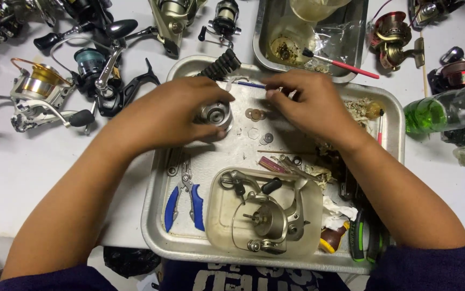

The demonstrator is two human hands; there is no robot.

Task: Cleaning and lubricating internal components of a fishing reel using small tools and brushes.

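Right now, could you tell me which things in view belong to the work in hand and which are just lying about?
In hand:
- left hand on the silver spool
- right hand pinching a thin blue-handled tool
- small washers on the metal tray

Lying about:
- blue-handled pliers
- reel body in the clear tub
- red-handled brush
- green bottle
- gold reel

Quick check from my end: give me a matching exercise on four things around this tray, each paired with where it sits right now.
Things:
1. silver spool
2. blue-handled pliers
3. reel body
4. red-handled brush

Places:
A. inside the clear tub at the tray's near edge
B. under the left hand
C. across the smaller far tray
D. flat on the big tray's left side

Pairs: 1-B, 2-D, 3-A, 4-C

The right hand pinches a thin blue tool, apart from all four.
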